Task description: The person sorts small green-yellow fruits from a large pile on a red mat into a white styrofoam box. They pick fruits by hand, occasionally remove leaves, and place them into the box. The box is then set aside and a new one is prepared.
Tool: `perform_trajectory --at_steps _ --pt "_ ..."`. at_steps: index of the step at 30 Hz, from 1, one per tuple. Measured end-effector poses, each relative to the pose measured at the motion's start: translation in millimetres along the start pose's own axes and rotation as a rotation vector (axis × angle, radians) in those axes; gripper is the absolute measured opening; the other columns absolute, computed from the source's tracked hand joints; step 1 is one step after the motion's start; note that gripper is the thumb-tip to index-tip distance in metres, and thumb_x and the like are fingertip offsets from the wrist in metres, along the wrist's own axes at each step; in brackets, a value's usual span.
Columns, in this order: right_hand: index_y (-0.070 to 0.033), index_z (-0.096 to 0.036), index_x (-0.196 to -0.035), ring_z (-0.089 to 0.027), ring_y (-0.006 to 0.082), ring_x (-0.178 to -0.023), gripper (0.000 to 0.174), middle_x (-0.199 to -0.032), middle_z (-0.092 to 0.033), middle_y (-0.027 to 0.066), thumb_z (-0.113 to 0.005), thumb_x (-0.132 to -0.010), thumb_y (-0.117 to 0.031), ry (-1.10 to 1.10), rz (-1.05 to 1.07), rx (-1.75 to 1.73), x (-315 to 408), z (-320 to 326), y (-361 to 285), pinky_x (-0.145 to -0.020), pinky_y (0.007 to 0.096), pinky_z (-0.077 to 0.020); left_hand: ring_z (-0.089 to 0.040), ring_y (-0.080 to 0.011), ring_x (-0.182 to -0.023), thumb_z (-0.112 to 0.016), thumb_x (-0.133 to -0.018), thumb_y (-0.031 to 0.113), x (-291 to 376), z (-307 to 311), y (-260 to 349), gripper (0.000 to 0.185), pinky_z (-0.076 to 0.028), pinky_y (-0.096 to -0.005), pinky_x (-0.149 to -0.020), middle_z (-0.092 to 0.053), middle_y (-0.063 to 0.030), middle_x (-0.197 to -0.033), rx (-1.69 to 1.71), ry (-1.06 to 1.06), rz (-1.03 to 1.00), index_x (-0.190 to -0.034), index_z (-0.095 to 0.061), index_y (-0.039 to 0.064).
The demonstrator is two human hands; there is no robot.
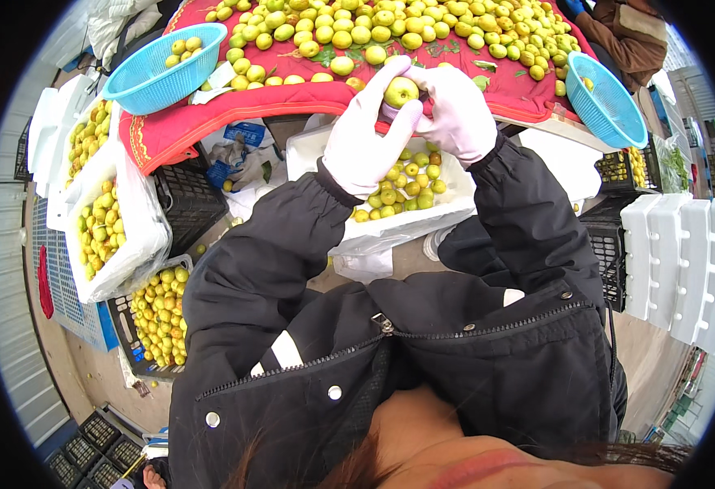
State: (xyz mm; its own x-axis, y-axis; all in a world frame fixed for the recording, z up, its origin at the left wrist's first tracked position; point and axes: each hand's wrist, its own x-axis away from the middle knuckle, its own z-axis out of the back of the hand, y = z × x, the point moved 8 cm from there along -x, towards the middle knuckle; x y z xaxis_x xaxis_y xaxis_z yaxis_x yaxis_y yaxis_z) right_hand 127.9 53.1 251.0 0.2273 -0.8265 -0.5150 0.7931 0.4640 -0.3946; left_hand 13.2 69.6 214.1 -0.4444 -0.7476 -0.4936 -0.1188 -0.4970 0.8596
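Observation:
A yellow-green jujube is held up over the front edge of the red quilted cloth. My left hand, in a white glove with purple fingertips, has thumb and forefinger around it. My right hand, gloved alike, curls its fingers against the fruit's right side and underside; part of its grip hides behind the left thumb. Beyond both hands, many loose jujubes and a few green leaves lie spread on the cloth. Below the hands stands a white foam box partly filled with jujubes.
Blue plastic baskets sit at the cloth's left and right edges. Jujube-filled foam boxes and a black crate stand at left. White foam boxes are stacked at right. Another person's brown sleeve shows at upper right.

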Motion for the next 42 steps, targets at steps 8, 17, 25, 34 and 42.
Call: perform_trajectory --at_steps 8,17,25,34,42 --pt "-0.003 -0.069 -0.119 -0.067 0.0343 -0.083 0.040 -0.085 -0.069 0.0151 -0.073 -0.083 -0.020 -0.010 0.020 -0.096 11.2 -13.8 2.6 -0.077 0.0434 -0.0520 -0.069 -0.0257 -0.099 -0.075 -0.091 0.012 9.5 12.9 -4.2 0.051 -0.056 -0.0339 -0.088 -0.069 -0.0165 -0.116 -0.035 0.067 0.013 -0.139 -0.060 0.005" --pt "-0.003 -0.066 -0.130 -0.071 0.0303 -0.095 0.042 -0.100 -0.074 0.0167 -0.069 -0.094 -0.023 0.034 0.060 -0.215 20.6 0.5 7.1 -0.088 0.0387 -0.0539 -0.060 -0.0059 -0.077 -0.067 -0.099 0.007 11.5 61.0 13.1 0.036 -0.051 -0.0211 -0.068 -0.065 -0.0015 -0.100 -0.010 0.055 0.104 -0.134 -0.063 0.008" --pt "-0.010 -0.069 -0.130 -0.066 0.0316 -0.118 0.038 -0.124 -0.072 0.0157 -0.055 -0.104 -0.035 0.231 -0.518 -0.153 45.6 -0.8 196.9 -0.105 0.0392 -0.0478 -0.049 -0.0051 -0.064 -0.063 -0.105 0.020 213.1 379.7 -13.2 0.037 -0.041 -0.0212 -0.055 -0.058 -0.0003 -0.089 -0.632 0.624 0.472 -0.139 -0.055 0.008" --pt "-0.010 -0.065 -0.136 -0.064 0.0334 -0.121 0.064 -0.127 -0.070 0.0156 -0.052 -0.098 -0.060 -0.037 -0.300 0.087 -11.3 -88.3 179.3 -0.107 0.0441 -0.0471 -0.067 -0.0423 -0.116 -0.063 -0.092 0.064 469.9 499.0 -54.0 0.101 -0.052 -0.0488 -0.098 -0.062 -0.0331 -0.135 -1.409 0.508 1.443 -0.167 -0.016 0.016" --pt "-0.016 -0.074 -0.122 -0.073 0.0300 -0.097 0.062 -0.102 -0.077 0.0119 -0.061 -0.089 -0.067 -0.275 -0.490 0.433 -20.4 -102.9 150.8 -0.091 0.0428 -0.0541 -0.065 -0.0328 -0.120 -0.065 -0.100 0.035 169.5 379.6 -31.1 0.066 -0.046 -0.0403 -0.109 -0.054 -0.0276 -0.147 -1.004 0.290 0.654 -0.154 -0.044 0.003"
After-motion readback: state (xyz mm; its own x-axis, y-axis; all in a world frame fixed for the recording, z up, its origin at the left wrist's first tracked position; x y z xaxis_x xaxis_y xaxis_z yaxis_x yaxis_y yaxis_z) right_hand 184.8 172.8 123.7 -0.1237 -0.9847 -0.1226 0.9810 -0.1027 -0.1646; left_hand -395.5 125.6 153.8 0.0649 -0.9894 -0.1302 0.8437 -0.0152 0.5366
